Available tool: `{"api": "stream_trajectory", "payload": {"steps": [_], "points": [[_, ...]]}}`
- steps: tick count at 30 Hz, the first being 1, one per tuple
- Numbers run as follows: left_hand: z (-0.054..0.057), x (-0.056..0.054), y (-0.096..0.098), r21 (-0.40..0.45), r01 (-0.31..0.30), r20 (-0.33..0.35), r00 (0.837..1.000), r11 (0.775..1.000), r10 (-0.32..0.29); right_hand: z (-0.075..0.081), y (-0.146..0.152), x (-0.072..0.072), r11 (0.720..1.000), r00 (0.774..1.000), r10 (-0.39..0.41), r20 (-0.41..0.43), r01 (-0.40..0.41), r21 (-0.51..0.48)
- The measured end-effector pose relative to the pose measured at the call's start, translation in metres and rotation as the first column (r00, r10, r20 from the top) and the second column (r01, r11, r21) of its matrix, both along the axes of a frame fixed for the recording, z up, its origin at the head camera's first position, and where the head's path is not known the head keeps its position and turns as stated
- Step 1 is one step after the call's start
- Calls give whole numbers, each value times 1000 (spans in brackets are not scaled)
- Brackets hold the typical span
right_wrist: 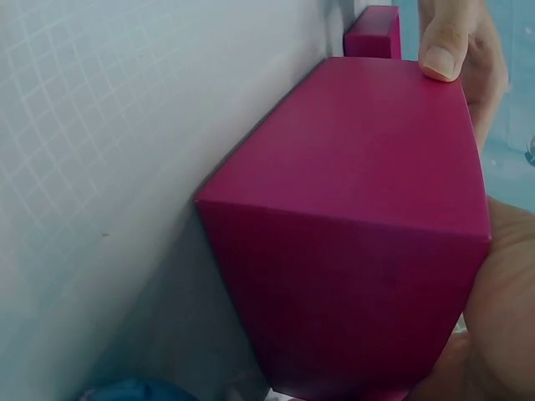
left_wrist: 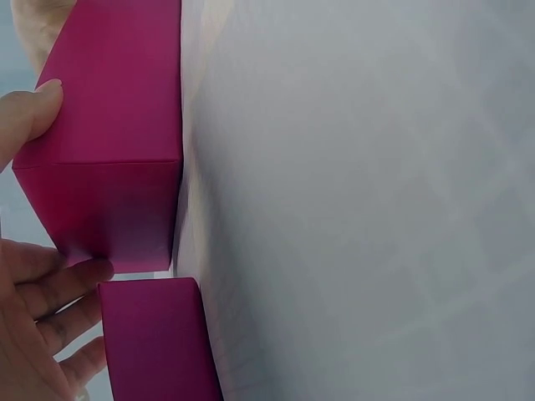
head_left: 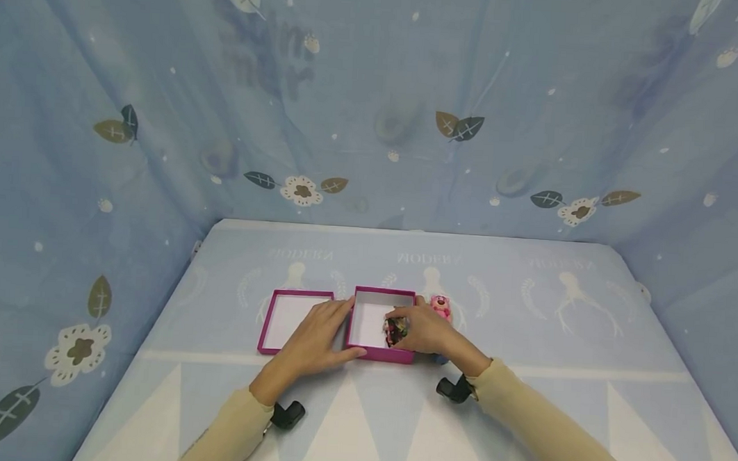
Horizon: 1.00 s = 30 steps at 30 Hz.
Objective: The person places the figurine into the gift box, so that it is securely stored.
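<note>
Magenta walls, smooth and matte, enclose the square-cornered open box (head_left: 380, 355), whose white interior shows only from the head. Within its opening, toward the right wall, the right hand (head_left: 425, 329) holds a small dark, multicoloured figurine (head_left: 395, 331) between thumb and fingers. Its long axis runs roughly from the near wall toward the far one; which way it faces cannot be told, nor whether it touches the box's floor.

The left hand (head_left: 318, 334) is spread wide around the box's near-left corner, thumb on the near wall, fingers against the left wall. Its wrist view shows the thumb tip near the rim and a narrow gap between the box and the shallow magenta tray (head_left: 265, 326), rimmed and white inside, lying to the left.

The right wrist view gives the box's near and right walls and hides the figurine. Beyond the right hand stands a glossy pink bear figurine (head_left: 440, 306); something blue (head_left: 441, 359) peeks out beneath the right wrist.
</note>
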<state>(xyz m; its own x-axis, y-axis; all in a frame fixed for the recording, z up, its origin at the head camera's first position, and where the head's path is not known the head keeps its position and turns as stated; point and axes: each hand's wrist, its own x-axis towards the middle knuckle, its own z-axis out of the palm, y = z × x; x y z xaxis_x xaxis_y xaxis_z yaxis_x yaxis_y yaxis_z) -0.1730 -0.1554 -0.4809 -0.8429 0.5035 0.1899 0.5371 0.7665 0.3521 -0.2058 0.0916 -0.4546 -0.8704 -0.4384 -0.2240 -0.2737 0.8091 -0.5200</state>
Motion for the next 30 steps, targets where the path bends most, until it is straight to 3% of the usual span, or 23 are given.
{"api": "stream_trajectory", "payload": {"steps": [7, 23, 30], "points": [[-2, -1, 0, -1, 12, -40, 999, 1000, -12, -3, 1, 0, 1000, 1000, 3, -16, -3, -2], [-2, -1, 0, -3, 9, -26, 1000, 1000, -9, -2, 5, -1, 998, 999, 49, -2, -49, -40], [-2, 0, -1, -3, 3, -22, 1000, 1000, -4, -4, 1, -1, 998, 1000, 22, -16, -23, -58]]}}
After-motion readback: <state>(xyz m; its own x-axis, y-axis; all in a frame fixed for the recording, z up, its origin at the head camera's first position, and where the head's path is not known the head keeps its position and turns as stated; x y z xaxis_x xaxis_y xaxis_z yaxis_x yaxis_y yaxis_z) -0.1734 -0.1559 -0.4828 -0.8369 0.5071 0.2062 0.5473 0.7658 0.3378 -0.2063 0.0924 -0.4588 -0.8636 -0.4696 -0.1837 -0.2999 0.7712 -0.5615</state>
